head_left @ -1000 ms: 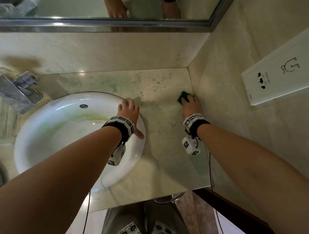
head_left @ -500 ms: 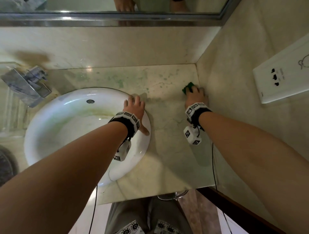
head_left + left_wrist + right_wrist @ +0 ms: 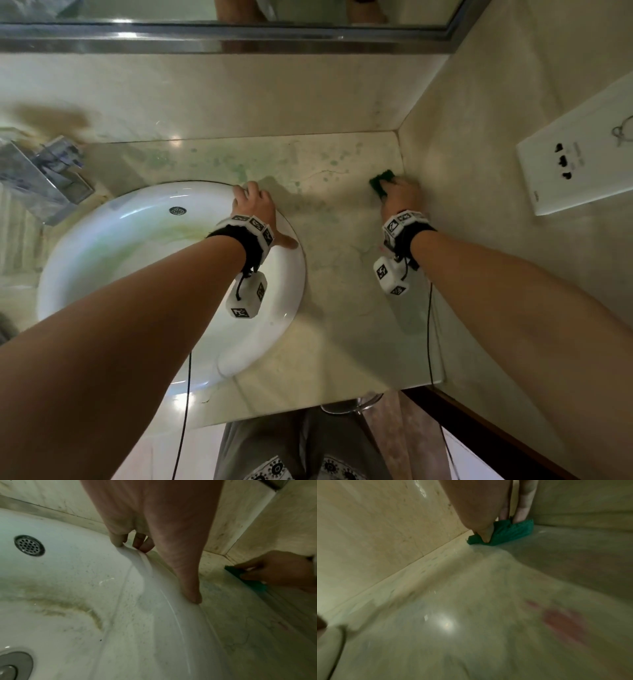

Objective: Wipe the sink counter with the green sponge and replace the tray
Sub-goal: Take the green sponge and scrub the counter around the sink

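Head view, from left to right: a metal faucet [image 3: 44, 178] stands behind the white sink [image 3: 102, 260]. On the sink's right rim rests the left hand [image 3: 255, 210], fingers relaxed and holding nothing. Further right, the right hand [image 3: 400, 197] presses the green sponge [image 3: 381, 180] on the stained counter [image 3: 335, 274], with its fingers closed around the sponge, just beside the side wall [image 3: 479, 240].

Pushes the flat dark green sponge [image 3: 380, 180], held under the right hand [image 3: 400, 197], a little farther along the right wall toward the back right corner of the beige marble counter [image 3: 342, 274]. Slides the left hand [image 3: 255, 205] slightly back along the white round ceramic sink's rim [image 3: 298, 263].
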